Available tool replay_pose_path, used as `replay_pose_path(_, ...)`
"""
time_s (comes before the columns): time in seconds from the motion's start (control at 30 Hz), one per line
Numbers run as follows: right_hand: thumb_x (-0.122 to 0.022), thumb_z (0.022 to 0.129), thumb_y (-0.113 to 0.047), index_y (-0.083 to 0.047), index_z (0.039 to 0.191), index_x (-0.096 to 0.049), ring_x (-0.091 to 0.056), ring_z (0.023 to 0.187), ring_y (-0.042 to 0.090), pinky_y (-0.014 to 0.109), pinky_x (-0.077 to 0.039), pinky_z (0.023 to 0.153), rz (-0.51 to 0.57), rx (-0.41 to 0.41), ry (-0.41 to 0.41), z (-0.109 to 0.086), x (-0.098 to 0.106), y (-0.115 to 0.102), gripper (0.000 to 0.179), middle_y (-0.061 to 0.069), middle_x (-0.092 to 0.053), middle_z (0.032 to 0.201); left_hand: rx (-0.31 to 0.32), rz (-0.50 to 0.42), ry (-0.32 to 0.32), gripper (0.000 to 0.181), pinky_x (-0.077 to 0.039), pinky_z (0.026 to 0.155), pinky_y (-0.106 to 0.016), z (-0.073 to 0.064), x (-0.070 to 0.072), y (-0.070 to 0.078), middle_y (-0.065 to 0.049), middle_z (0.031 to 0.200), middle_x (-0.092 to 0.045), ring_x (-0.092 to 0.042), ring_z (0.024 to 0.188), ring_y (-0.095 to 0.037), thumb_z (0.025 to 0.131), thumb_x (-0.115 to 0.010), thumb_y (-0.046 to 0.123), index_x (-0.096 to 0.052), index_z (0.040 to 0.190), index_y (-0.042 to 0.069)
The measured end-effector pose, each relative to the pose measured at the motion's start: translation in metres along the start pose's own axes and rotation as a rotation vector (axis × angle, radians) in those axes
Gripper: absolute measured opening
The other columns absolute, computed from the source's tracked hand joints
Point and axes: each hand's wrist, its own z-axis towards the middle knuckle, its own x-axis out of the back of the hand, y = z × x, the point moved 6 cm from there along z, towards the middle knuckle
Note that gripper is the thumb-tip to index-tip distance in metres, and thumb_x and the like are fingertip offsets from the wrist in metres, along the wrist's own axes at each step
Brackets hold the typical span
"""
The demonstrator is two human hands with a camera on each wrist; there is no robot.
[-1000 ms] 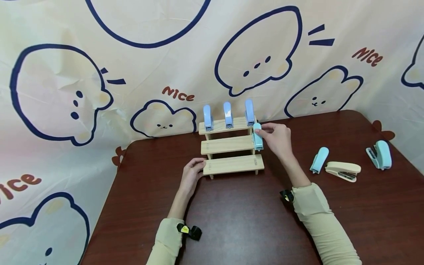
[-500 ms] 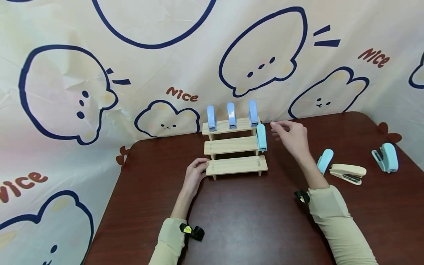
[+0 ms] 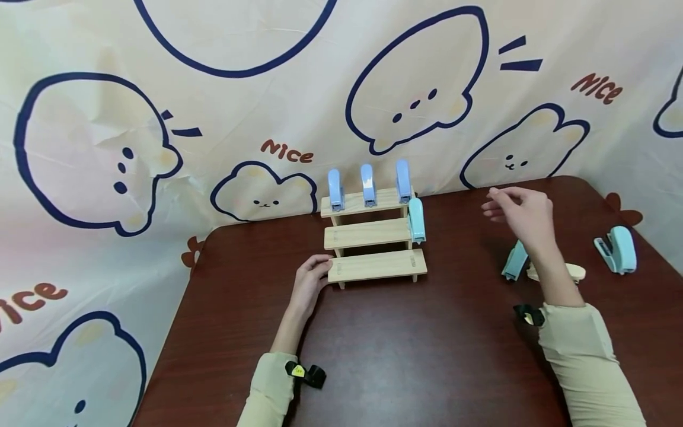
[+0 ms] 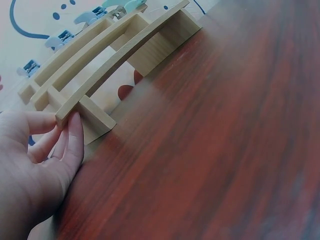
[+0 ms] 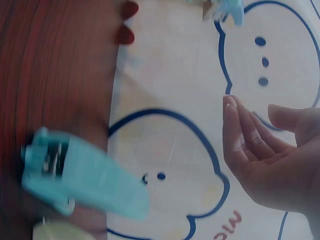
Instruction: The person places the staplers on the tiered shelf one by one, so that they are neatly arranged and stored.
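A three-step wooden display rack (image 3: pixel 376 265) stands on the table. My left hand (image 3: pixel 308 284) pinches the left end of its lowest board between thumb and fingers, as the left wrist view shows at the board's corner (image 4: pixel 61 116). Three blue staplers (image 3: pixel 368 185) stand in a row on the top step. At the right end of the middle step stands a teal stapler (image 3: pixel 417 219). My right hand (image 3: pixel 525 216) is in the air right of the rack, holding nothing, fingers loosely bent. Below it lies another teal stapler (image 5: pixel 95 175), partly hidden by the hand in the head view.
Behind my right forearm a cream stapler (image 3: pixel 575 272) lies on the table, mostly covered. Farther right sits one more teal stapler (image 3: pixel 621 249). A printed cloth (image 3: pixel 299 112) hangs along the table's back edge.
My right hand has let go of the teal stapler on the middle step and moved right, over toward the staplers lying there. The left hand stays at the rack.
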Motion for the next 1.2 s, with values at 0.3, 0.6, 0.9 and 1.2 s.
replay_pose_path(0.3,-0.056,0.106,-0.042,0.009,0.124,-0.066,-0.069,0.070,-0.003,0.015,-0.056,0.066,-0.039,-0.030,0.006,-0.001,0.035,0.015,0.054,-0.026,-0.068,0.074,0.000,-0.017,0.011,0.022,-0.056,0.074,-0.028,-0.003,0.001,0.001,-0.007,0.104,-0.065,-0.067,0.089,-0.016,0.101,-0.062,0.004,-0.062,0.118,-0.009)
replay_pose_path(0.6,-0.057,0.106,-0.042,0.003,0.122,-0.066,-0.070,0.069,-0.003,0.015,-0.056,0.063,-0.026,-0.107,0.024,-0.002,0.066,0.034,0.048,-0.025,-0.068,0.072,-0.001,-0.010,0.013,0.024,-0.056,0.074,-0.028,-0.002,0.001,0.002,-0.007,0.105,-0.065,-0.067,0.089,-0.016,0.101,-0.062,0.005,-0.061,0.120,-0.010)
replay_pose_path(0.9,-0.059,0.106,-0.036,-0.037,0.084,-0.069,-0.069,0.065,-0.003,0.014,-0.055,0.061,0.109,-0.162,0.089,-0.001,0.095,0.049,0.024,-0.022,-0.069,0.070,-0.003,-0.014,0.009,0.024,-0.056,0.074,-0.028,0.000,-0.001,0.001,-0.007,0.105,-0.065,-0.066,0.089,-0.015,0.100,-0.063,0.004,-0.061,0.120,-0.011)
replay_pose_path(1.2,-0.055,0.107,-0.035,-0.022,0.097,-0.065,-0.067,0.062,-0.004,0.013,-0.054,0.058,0.088,-0.253,0.148,-0.004,0.111,0.072,0.020,-0.023,-0.065,0.068,0.002,-0.011,0.008,0.024,-0.056,0.074,-0.028,0.000,-0.001,0.001,-0.007,0.104,-0.065,-0.066,0.088,-0.016,0.100,-0.062,0.004,-0.062,0.119,-0.010)
